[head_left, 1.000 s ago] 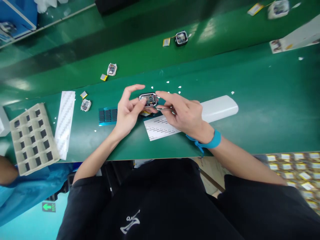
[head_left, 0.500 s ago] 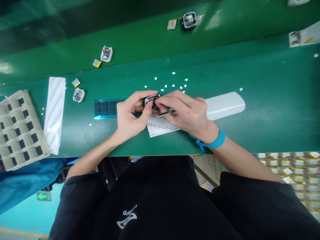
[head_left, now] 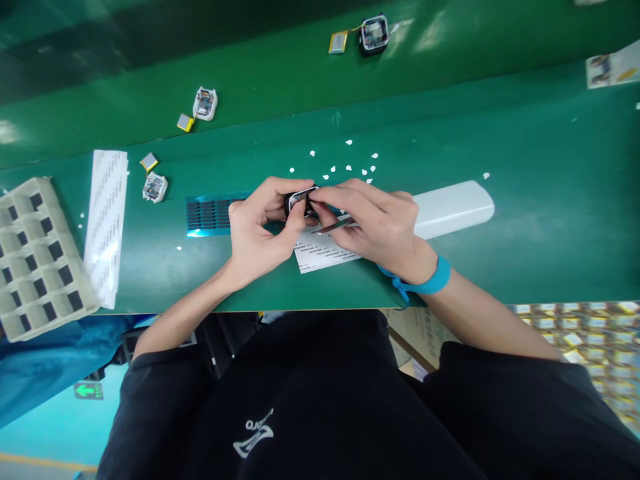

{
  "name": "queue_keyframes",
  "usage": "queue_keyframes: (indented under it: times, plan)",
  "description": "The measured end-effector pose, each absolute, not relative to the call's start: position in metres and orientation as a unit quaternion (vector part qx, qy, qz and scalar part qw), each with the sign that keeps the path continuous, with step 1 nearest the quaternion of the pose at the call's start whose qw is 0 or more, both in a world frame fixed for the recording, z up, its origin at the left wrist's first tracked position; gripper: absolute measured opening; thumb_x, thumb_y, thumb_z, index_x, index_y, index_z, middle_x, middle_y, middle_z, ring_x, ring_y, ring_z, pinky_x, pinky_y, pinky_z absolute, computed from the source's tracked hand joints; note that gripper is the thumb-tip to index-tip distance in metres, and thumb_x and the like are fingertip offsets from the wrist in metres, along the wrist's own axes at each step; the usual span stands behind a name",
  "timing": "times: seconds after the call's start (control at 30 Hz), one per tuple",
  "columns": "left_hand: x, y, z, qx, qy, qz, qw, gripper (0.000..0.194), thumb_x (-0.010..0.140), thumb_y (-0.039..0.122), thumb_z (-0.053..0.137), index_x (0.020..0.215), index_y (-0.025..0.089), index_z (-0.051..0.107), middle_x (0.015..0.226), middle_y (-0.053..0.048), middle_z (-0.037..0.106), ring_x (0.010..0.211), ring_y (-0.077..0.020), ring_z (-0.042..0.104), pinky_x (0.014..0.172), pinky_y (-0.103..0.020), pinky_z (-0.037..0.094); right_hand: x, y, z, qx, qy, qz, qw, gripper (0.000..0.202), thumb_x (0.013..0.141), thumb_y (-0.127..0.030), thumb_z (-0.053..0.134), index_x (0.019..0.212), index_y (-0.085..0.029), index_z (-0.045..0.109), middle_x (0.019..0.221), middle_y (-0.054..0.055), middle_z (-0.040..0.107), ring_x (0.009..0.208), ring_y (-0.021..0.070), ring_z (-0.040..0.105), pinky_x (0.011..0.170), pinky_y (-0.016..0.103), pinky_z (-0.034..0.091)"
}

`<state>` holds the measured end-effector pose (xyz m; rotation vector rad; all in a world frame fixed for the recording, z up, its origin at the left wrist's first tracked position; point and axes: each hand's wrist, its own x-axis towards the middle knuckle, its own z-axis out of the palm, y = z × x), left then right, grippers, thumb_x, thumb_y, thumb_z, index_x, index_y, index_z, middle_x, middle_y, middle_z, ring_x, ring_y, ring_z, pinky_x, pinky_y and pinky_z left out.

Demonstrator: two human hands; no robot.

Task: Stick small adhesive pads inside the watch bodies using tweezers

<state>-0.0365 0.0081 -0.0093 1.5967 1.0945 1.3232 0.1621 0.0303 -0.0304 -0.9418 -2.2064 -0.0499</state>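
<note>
My left hand (head_left: 265, 223) grips a small black square device housing (head_left: 296, 197) with a pale rim, its open face showing parts inside. The left thumb presses at its inner face. Closed in my right hand (head_left: 377, 220) is a thin pair of metal tweezers (head_left: 330, 227), its tips pointing left below the housing. The right thumb and forefinger touch the housing's right edge; what they pinch there is hidden. Beneath my hands lie a printed white backing sheet (head_left: 320, 257) and, to the left, a blue strip with dark rectangles (head_left: 213, 215).
Several small white stickers (head_left: 349, 168) are scattered beyond my hands. A long white rounded piece (head_left: 455, 207) lies at right. White housings with batteries (head_left: 155, 188) (head_left: 205, 103) and a black one (head_left: 374, 33) sit farther off. At left are a printed strip (head_left: 106, 227) and a compartment tray (head_left: 43, 260).
The view has shifted slightly. Both hands stay at the housing with nearly the same grip, and the tweezers remain in my right hand.
</note>
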Motion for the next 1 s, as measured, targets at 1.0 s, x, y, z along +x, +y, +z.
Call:
queue_keyframes:
  times: [1.0]
  plan:
    - [-0.051,0.018,-0.009,0.558,0.410,0.401,0.599,0.014,0.094,0.017,0.072,0.103,0.026,0.075,0.090,0.002,0.079,0.061,-0.0161,0.081,0.048,-0.021,0.063,0.159,0.039,-0.030,-0.382,-0.805,0.132,0.435,0.009,0.110,-0.030,0.066,0.108,-0.023,0.071,0.091,0.000,0.082,0.064,0.0120,0.069,0.060,0.028,0.059]
